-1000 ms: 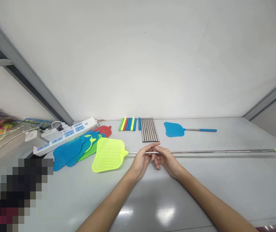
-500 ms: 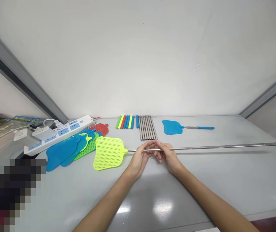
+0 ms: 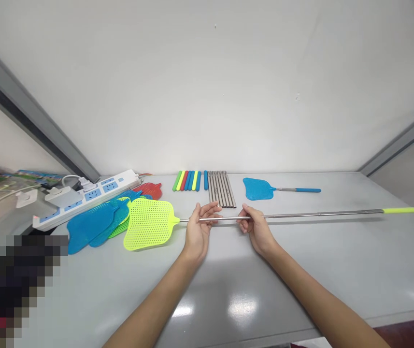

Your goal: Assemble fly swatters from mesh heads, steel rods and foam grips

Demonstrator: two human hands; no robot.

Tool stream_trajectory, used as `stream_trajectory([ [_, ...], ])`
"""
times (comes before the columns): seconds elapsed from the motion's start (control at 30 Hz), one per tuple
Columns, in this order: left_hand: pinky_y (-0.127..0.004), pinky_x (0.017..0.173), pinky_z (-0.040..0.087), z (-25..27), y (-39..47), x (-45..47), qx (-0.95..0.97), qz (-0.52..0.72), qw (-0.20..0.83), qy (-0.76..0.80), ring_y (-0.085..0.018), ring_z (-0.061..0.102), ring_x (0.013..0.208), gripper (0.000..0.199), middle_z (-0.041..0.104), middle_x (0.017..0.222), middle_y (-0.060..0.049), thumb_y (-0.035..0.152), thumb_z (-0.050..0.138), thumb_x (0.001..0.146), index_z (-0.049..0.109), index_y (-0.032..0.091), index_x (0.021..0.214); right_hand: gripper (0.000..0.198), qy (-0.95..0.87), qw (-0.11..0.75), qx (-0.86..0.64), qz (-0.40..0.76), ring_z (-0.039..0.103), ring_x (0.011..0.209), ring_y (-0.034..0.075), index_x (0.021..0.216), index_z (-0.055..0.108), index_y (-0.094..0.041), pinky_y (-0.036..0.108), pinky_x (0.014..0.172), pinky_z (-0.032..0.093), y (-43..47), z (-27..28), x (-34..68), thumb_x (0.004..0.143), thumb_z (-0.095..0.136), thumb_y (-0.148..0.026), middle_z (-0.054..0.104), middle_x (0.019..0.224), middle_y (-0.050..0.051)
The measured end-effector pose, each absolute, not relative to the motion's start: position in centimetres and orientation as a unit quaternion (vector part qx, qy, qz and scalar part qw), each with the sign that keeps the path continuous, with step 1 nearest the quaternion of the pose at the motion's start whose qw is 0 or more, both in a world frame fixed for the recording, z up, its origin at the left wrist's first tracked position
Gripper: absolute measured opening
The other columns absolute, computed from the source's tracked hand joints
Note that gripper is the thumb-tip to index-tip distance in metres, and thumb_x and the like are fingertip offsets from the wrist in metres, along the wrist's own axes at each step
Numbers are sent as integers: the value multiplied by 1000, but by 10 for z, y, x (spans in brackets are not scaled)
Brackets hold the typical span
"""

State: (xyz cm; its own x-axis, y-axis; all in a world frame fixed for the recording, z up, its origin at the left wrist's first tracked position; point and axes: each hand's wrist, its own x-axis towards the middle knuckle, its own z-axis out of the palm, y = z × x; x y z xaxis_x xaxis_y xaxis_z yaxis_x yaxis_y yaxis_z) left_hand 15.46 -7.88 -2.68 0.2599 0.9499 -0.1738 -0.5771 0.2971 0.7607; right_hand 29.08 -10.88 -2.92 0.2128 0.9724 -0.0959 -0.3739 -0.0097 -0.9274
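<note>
A yellow fly swatter (image 3: 149, 224) with a long extended metal rod spans the space in front of me, its yellow handle end pointing right. Near the swatter head, my left hand (image 3: 198, 233) holds the rod in the crook of its thumb, fingers loosely curled beyond it. My right hand (image 3: 259, 231) pinches the rod further right, with thumb and fingers closed around it. Behind the hands, several metal telescopic rods (image 3: 221, 189) lie side by side. Beside them is a row of coloured handle sleeves (image 3: 187, 181) in green, yellow, red and blue.
A blue fly swatter (image 3: 259, 189) with rod and handle lies at the back right. Blue swatter heads (image 3: 91, 227) overlap green ones on the left, near a red head (image 3: 149, 190). Behind them is a white power strip (image 3: 100, 192) with plugs. A wall (image 3: 221, 96) closes the back.
The yellow swatter has shifted left, bringing its whole handle into view. My hands have moved apart along the rod, the left one going left and the right one slightly right.
</note>
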Motion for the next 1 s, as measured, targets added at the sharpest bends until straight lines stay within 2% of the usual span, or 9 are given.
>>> stream_trajectory([
  [0.1,-22,60,38,-24,-78,153,280,530,734,320,-12,55,61,39,62,75,-7,39,40,77,64,9,84,35,-305,626,-471,542,34,34,6,46,52,-14,21,40,25,-108,-29,292,74,48,-35,35,34,-4],
  [0.27,-23,58,39,-20,-74,147,238,583,716,303,-12,53,58,51,60,64,-8,47,34,75,64,6,77,32,-261,636,-463,560,34,35,6,48,49,-15,21,39,26,-107,-32,297,73,49,-35,35,36,-5],
  [0.47,-24,52,40,-18,-65,140,192,674,639,317,-13,52,55,57,59,61,-7,56,29,72,61,10,66,31,-253,640,-448,571,34,35,6,50,49,-15,21,40,27,-105,-34,301,73,49,-36,35,37,-5],
  [0.67,-23,49,40,-26,-61,140,250,668,573,403,-10,51,46,42,61,64,-4,46,33,76,58,12,65,32,-282,620,-450,578,36,36,8,51,50,-16,22,40,29,-106,-32,301,74,46,-38,40,39,-3],
  [0.87,-24,44,40,-31,-62,141,233,684,540,431,-10,50,40,38,60,59,-2,43,32,77,52,14,63,45,-369,523,-436,633,41,39,10,50,52,-14,24,42,31,-109,-30,302,78,35,-44,45,42,1],
  [1.0,-25,42,40,-33,-67,147,228,703,511,439,-11,49,37,37,57,53,0,42,29,78,49,15,63,50,-380,507,-406,659,43,41,11,45,50,-14,25,43,31,-110,-24,304,80,30,-43,46,45,3],
])
